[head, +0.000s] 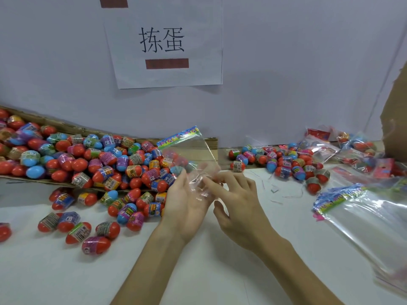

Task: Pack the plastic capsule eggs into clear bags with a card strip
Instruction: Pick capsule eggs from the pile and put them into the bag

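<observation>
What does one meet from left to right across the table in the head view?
Cardboard tray full of capsule eggs → left hand → right hand → small pile of eggs → stack of empty clear bags. The clear bag held in both hands overlaps them, so it is left out.

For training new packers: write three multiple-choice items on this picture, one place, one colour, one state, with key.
1. The stack of empty bags lies: A. left of the left hand; B. right of the right hand; C. between them.
2. Most eggs are: A. red and blue; B. black; C. white.
3. The held bag is gripped by: A. left hand only; B. right hand only; C. both.
Key: B, it sits far right; A, the pile shows those colours; C, each hand's fingers pinch it.
</observation>
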Action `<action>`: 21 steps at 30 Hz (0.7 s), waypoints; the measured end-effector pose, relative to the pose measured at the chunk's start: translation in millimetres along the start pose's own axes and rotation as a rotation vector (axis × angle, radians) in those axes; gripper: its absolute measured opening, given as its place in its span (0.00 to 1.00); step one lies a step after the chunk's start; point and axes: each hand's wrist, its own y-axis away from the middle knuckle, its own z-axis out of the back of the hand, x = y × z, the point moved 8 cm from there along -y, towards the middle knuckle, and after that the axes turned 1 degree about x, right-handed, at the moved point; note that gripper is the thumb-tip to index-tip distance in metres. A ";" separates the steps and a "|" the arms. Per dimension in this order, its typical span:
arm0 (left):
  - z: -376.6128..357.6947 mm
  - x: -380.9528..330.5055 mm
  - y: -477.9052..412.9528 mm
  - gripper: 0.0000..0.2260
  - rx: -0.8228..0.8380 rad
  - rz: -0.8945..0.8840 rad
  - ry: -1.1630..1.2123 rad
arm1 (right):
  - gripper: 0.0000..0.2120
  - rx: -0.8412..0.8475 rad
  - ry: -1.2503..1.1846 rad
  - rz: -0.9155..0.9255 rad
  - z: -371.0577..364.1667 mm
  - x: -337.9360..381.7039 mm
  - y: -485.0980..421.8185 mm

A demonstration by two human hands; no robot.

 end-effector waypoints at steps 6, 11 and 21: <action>-0.2 -4.0 2.7 0.23 -0.007 0.022 0.017 | 0.33 0.060 0.044 0.047 -5.3 9.3 1.2; -7.7 -3.5 6.2 0.20 0.035 0.022 -0.031 | 0.31 0.113 0.056 0.065 -9.3 8.9 0.5; -6.6 3.0 10.9 0.18 -0.038 0.085 0.012 | 0.32 0.120 0.033 0.152 -9.0 13.7 0.3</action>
